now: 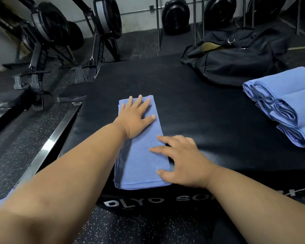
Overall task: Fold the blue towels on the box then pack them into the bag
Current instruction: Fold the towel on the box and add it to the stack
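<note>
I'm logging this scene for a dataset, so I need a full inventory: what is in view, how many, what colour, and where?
Folded towel: one, blue, flat on the box, near front edge.
Rolled towels: a stack, exact count unclear, blue, on the box at right.
Bag: one, black, open, far right corner of the box.
Box: one, black, white lettering on front.
Rowing machines: two, black, on the floor at left.
Left hand: flat on the folded towel's far end.
Right hand: fingers spread on its near right edge.

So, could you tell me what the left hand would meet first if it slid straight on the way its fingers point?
Past the towel's far edge, bare box top; the bag sits off to the right.
</note>
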Available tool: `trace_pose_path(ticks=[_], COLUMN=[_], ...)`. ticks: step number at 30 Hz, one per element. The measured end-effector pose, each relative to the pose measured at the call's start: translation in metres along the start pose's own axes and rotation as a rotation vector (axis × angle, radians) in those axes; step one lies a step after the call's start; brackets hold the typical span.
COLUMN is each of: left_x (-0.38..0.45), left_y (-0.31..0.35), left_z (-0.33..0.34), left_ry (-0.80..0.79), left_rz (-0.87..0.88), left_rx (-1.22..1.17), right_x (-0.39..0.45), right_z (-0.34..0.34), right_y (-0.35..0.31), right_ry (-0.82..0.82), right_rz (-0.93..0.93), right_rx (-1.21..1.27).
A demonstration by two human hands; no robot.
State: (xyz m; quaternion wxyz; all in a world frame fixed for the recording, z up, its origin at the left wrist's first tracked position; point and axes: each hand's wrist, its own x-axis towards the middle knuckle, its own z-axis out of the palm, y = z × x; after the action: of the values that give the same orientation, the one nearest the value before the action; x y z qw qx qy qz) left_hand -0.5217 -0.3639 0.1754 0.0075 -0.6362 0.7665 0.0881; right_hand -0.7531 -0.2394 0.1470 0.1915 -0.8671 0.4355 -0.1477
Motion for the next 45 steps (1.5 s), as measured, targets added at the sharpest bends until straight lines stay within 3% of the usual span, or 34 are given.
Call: trace_pose_path(ticks=[7,15,18,23,28,33,37,40,45], left_x=[-0.120,-0.206,-0.226,-0.232,-0.224,-0.225,-0.227,-0.224,-0.214], left_y=[0.012,0.022,0.012,-0.004,-0.008,-0.009,0.000,0.003,0.003], left_z=[0.028,0.051,0.052,0.059,0.060,0.045,0.033,0.031,0.034], left_ry=[-0.051,0.054,0.161,0.251,0.381,0.399,0.349,0.315,0.353], left_rz=[0.092,0.223,0.183,0.138,0.091,0.059,0.022,-0.093,-0.284], left_rx=[0.077,0.012,-0.117,-0.122,-0.179,-0.302,-0.553,-0.752,-0.867], right_x=[-0.001,-0.010,-0.023,-0.037,-0.038,-0.036,-0.032,-0.030,-0.021], right_z=[-0.012,-0.017,-0.020,-0.007,-0.002,-0.006,-0.012,-0.013,-0.009], right_y=[-0.003,-0.011,-0.015,-0.010,-0.007,-0.015,-0.020,-0.024,-0.025], right_ry=[0.051,0.011,-0.032,-0.106,0.000,0.077,0.055,0.097,0.199], right_rz=[0.064,0.058,0.029,-0.052,-0.067,-0.014,0.078,0.138,0.258], right_rx=[0.236,0.197,0.148,-0.061,-0.069,0.054,0.205,0.273,0.475])
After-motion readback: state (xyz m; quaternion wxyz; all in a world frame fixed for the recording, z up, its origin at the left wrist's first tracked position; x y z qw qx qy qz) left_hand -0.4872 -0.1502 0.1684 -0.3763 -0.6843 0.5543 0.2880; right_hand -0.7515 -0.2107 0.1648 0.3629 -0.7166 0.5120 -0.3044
